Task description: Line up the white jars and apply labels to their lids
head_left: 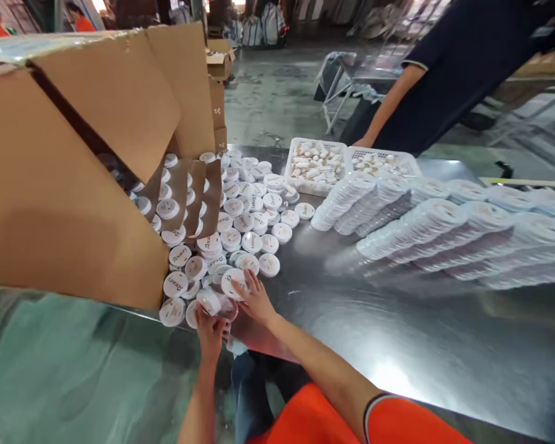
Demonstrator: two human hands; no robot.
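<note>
A heap of round white lids [240, 209] spills from a tipped cardboard box [65, 185] onto a shiny metal table [374, 320]. At the near edge of the heap, my left hand [209, 333] is closed round a white lid [209, 300]. Beside it, my right hand [255, 300] rests its curled fingers on another white lid [234, 282]. Both forearms reach in from the bottom of the view.
Long rows of stacked white lids [444, 231] lie on their sides across the table's right half. Two white baskets [315, 161] of small parts sit at the far edge, where another person in dark clothes [462, 68] leans in. More boxes [219, 61] stand behind.
</note>
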